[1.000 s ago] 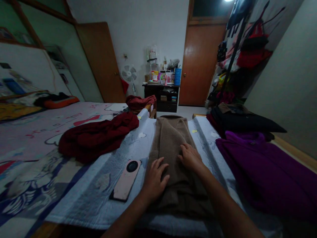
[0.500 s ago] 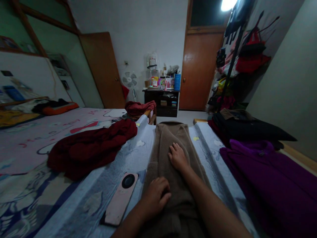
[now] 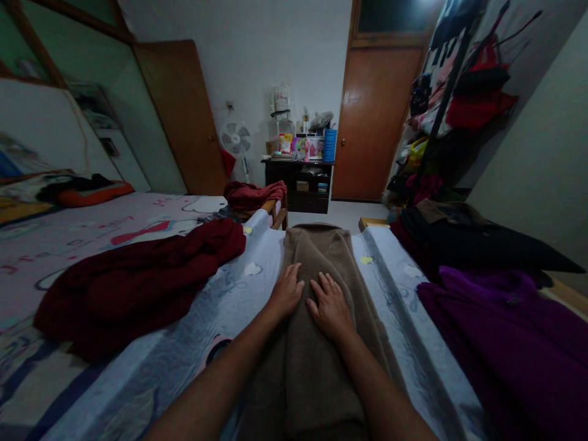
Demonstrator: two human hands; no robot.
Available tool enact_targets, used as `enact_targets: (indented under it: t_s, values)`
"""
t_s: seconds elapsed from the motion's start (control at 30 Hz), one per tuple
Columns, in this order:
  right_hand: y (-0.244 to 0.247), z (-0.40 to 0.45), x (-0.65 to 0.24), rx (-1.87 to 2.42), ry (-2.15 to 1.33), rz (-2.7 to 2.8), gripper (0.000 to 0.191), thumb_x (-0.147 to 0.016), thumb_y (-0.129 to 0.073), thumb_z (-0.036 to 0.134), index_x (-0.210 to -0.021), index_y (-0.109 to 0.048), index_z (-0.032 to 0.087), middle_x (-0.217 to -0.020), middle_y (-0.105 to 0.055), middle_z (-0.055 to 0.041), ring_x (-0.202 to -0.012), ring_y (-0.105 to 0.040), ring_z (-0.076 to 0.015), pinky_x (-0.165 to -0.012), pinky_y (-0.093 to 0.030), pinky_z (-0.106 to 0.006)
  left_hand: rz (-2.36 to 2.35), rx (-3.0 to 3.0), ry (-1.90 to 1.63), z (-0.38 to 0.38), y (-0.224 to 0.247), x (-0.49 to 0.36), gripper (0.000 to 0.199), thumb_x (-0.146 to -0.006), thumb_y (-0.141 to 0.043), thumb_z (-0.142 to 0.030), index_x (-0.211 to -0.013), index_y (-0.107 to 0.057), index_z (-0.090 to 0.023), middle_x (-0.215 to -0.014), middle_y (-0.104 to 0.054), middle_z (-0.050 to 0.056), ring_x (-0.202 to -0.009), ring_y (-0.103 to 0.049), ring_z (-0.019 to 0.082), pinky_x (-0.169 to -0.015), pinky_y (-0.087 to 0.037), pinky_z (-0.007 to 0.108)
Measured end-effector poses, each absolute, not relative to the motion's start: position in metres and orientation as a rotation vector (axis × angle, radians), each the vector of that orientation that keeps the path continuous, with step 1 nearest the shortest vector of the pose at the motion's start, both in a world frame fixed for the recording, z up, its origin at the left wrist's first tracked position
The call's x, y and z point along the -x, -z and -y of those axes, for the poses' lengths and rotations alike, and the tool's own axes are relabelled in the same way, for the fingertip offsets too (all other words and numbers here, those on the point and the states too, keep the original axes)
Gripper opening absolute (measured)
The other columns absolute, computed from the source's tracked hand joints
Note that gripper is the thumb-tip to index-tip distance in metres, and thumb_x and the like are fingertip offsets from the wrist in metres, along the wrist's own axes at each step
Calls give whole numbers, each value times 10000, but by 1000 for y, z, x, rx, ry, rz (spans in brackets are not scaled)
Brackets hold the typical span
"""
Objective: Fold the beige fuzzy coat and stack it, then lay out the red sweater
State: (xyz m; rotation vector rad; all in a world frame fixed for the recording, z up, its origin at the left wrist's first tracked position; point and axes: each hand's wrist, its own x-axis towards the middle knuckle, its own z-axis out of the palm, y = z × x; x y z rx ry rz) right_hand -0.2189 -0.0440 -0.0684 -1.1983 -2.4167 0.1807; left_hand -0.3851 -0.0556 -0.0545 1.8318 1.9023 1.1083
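A brown garment lies lengthwise in front of me on the pale blue bedding, folded into a long narrow shape. My left hand rests on its left side, fingers stretched forward. Close beside it, my right hand lies flat on the middle of the cloth with its fingers spread. Neither hand grasps anything. A pink phone is on the bedding to the left, mostly hidden behind my left forearm.
A crumpled dark red garment is on the left. Folded purple clothing and a dark folded stack lie to the right. Beyond the bed stand a fan, a black cabinet and a wooden door.
My left hand has moved forward along the brown garment, its fingers straightening, and now lies beside my right hand. My left forearm now covers most of the phone. The view has shifted slightly.
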Motion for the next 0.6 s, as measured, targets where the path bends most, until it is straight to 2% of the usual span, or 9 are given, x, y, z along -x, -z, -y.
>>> enact_targets:
  t_s: [0.07,0.2,0.4,0.6]
  values:
    - [69,43,219,1207,-183,2423,514,-910,-510,374,-1393,-507,199,-1545,-347,-99,-1446,-248,-267,-1160,-245,-440,-1914,-1646,-1177,26,60,387,527,-816,-534,-165,-1333,-461,-95,-1421,-480,189,-1357,-410,253,-1147,-283,398]
    - [70,42,219,1217,-196,2431,517,-911,-507,379,-1397,-503,202,-1548,-342,-98,-1446,-247,-268,-1159,-253,-443,-1903,-1271,-1317,-23,65,396,512,-812,-603,-203,-1306,-490,-129,-1354,-563,166,-1261,-523,256,-1076,-373,391]
    - [71,40,218,1228,-244,2429,520,-917,-494,384,-1409,-491,216,-1558,-323,-84,-1453,-229,-261,-1174,-228,-439,-1919,-1090,-1323,-77,69,416,457,-792,-649,-210,-1230,-566,-112,-1187,-671,160,-1078,-644,237,-925,-479,329]
    - [74,40,218,1231,-277,2420,512,-923,-483,395,-1406,-494,226,-1569,-302,-65,-1459,-213,-258,-1177,-227,-446,-1929,-1062,-1257,-115,69,424,333,-745,-682,-227,-1058,-659,-118,-1057,-720,120,-964,-674,223,-826,-503,288]
